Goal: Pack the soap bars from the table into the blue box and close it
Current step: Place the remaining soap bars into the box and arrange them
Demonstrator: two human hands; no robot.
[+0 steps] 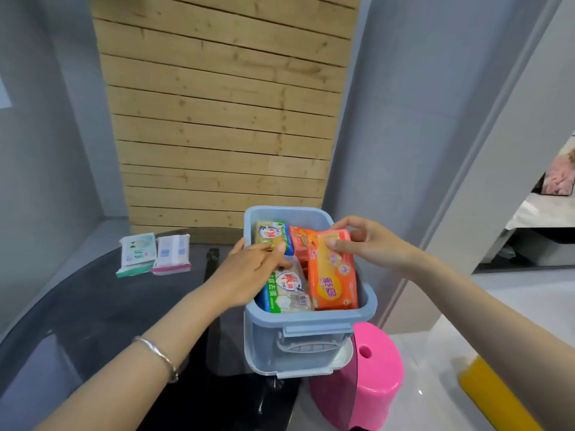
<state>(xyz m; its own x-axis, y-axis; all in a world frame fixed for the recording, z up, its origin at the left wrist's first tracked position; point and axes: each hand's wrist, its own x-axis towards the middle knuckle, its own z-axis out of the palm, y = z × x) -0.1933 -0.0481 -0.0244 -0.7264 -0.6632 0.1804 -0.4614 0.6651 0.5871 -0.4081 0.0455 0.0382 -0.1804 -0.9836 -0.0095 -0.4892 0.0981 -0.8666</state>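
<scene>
The blue box (311, 318) stands open at the right edge of the dark glass table (93, 306), on top of its lid (311, 368). Several wrapped soap bars lie inside. My right hand (367, 244) pinches the far end of an orange soap bar (334, 275) resting at the box's right side. My left hand (249, 275) reaches over the left rim, fingers spread on a green and white soap bar (286, 293). A yellow-green soap bar (273, 236) sits at the back. Two more packs, a green and white one (137, 253) and a pink-edged one (172, 253), lie on the table to the left.
A pink plastic stool (370, 374) stands just right of the table below the box. A wooden slat panel (224, 119) rises behind the table. A yellow object (494, 396) lies on the floor at the lower right.
</scene>
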